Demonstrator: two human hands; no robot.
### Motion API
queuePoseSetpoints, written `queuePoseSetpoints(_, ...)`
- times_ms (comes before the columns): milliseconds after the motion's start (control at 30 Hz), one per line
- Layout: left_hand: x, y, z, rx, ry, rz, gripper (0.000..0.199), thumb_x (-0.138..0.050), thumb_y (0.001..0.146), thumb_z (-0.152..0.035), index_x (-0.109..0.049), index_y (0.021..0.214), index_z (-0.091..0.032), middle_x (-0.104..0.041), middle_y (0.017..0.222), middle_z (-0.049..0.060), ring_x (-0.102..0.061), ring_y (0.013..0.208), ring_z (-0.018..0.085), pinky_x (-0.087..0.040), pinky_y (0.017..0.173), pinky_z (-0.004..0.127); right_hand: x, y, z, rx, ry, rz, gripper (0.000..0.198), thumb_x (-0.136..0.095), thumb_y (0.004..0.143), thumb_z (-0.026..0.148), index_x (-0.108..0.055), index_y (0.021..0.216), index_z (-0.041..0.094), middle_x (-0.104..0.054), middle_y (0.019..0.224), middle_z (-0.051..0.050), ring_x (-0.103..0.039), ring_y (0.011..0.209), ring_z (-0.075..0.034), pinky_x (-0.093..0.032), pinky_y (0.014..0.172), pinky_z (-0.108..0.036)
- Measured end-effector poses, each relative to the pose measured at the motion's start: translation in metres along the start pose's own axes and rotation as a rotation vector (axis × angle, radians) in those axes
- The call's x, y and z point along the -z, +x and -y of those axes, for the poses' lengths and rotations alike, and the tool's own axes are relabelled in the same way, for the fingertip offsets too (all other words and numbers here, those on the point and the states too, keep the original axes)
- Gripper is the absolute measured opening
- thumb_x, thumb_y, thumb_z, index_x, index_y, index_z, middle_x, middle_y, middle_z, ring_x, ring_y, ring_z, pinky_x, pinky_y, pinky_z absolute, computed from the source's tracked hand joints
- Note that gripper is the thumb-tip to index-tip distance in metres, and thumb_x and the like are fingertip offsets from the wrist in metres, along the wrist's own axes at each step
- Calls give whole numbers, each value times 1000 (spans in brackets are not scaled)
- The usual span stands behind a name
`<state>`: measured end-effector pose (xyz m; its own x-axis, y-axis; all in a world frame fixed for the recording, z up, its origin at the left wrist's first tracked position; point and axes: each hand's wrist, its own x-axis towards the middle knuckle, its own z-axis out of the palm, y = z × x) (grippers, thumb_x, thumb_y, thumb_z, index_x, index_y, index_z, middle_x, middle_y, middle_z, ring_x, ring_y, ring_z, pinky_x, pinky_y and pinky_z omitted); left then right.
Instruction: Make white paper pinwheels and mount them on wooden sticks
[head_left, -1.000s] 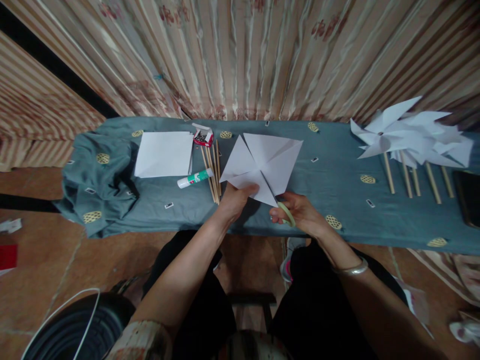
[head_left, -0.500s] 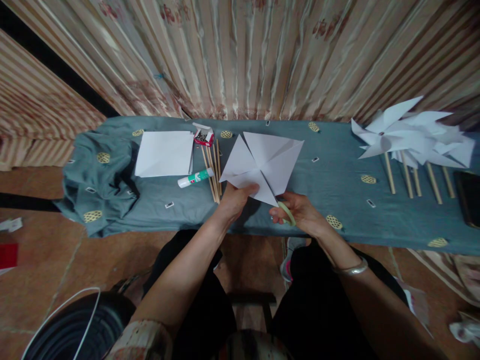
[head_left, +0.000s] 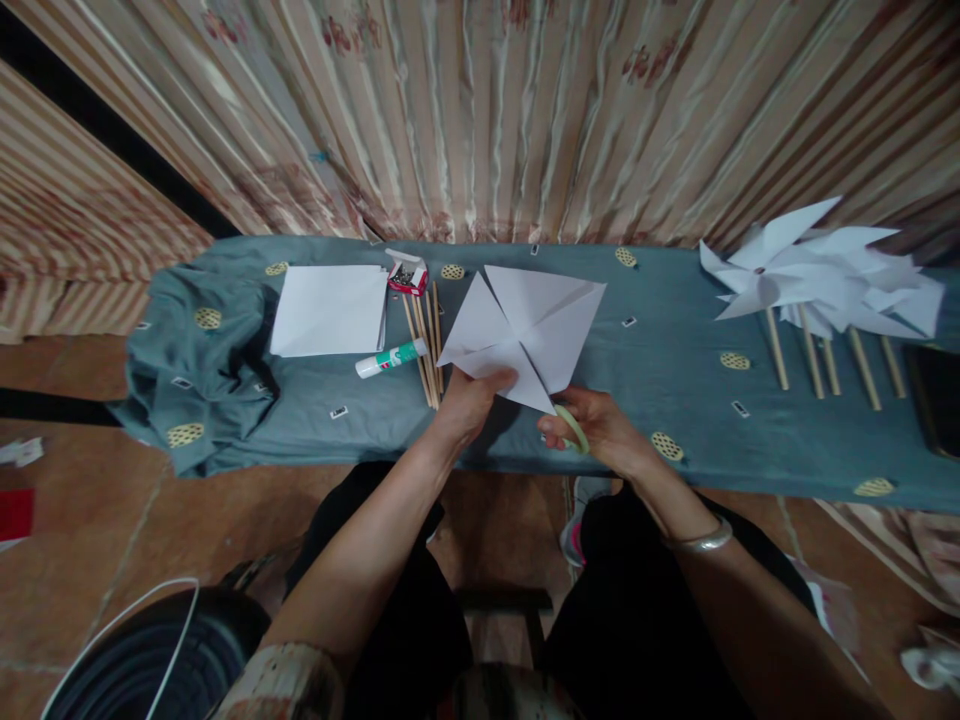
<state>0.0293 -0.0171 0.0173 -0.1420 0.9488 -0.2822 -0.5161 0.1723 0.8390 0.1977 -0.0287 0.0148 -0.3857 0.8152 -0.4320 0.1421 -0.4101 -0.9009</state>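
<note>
A white paper square (head_left: 559, 320) with slits running from its corners toward the middle is held just above the table. My left hand (head_left: 472, 398) pinches its near left edge, thumb on top. Scissors with pale green handles (head_left: 572, 428) are in my right hand (head_left: 589, 418), the fingers closed round the loops. Their blades lie along the slit at the near corner and are mostly hidden by the paper. Left of the paper lie several wooden sticks (head_left: 424, 350) and a glue stick (head_left: 390, 358).
A stack of white paper (head_left: 328, 310) and a small red and white box of pins (head_left: 407, 273) are at the back left. Several paper pinwheels (head_left: 817, 270) on sticks lie at the right, near a dark phone-like object (head_left: 932, 400). Bunched cloth (head_left: 202, 350) covers the table's left end.
Almost nothing differs. Both hands, the paper and the scissors keep their places; the view has shifted very slightly.
</note>
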Motion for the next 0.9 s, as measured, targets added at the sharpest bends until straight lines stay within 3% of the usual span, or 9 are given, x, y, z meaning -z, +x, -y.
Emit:
queuePoseSetpoints(333,1,0,1,0,16,10,49,-72,51,-12,-65,100,-17,-70,89,3,-63,91,21,-47,89,36,0,0,0,-4,-1,10,52,-85,56,41,-68,97,14,-62,54,2,-53,47,-11,-41,46,-24)
queuePoseSetpoints(767,0,1,1,-1,5,-7,51,-73,49,-12,-65,100,-17,-70,86,2,-63,86,18,-48,88,35,0,0,-3,1,-10,11,54,-84,58,43,-65,98,13,-62,53,3,-51,46,-10,-39,46,-23)
queuePoseSetpoints(900,2,5,-1,6,-5,-16,54,-74,48,-12,-65,101,-17,-69,83,0,-63,83,18,-48,87,35,5,-5,7,-37,-6,84,58,-84,58,42,-60,105,18,-65,60,3,-57,51,-12,-44,50,-24)
